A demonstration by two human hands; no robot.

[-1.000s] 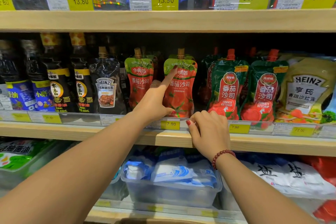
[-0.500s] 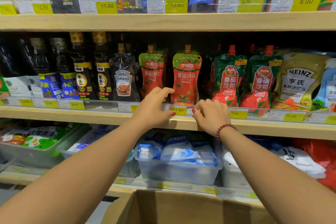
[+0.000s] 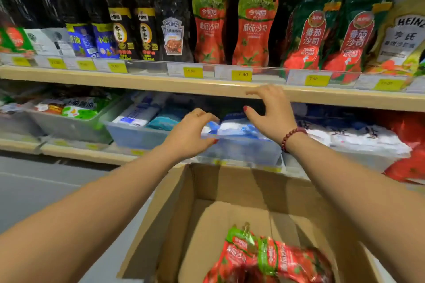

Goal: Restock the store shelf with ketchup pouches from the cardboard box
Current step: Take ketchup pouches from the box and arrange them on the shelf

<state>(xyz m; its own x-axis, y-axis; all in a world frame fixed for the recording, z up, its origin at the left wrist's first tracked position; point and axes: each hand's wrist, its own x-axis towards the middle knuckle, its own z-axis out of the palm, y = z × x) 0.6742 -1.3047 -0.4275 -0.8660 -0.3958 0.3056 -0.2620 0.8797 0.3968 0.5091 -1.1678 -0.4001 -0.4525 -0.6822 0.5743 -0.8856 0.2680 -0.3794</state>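
I see L hand (image 3: 192, 132) & R hand (image 3: 270, 114) both released, fingers loosely curled, empty, hovering near shelf (image 3: 138, 81) edge, above box (image 3: 230, 181). Several pouches (image 3: 264, 257) lie in box; two alike stand upright on shelf.

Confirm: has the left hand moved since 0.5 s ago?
Yes. The left hand has dropped from the 7.90 price tag on the shelf edge to below it, in front of the clear plastic bin.

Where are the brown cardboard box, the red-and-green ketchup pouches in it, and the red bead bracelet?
brown cardboard box (image 3: 230, 181): head view, inner back wall
red-and-green ketchup pouches (image 3: 282, 259): head view, top pouch's front
red bead bracelet (image 3: 290, 136): head view, middle beads
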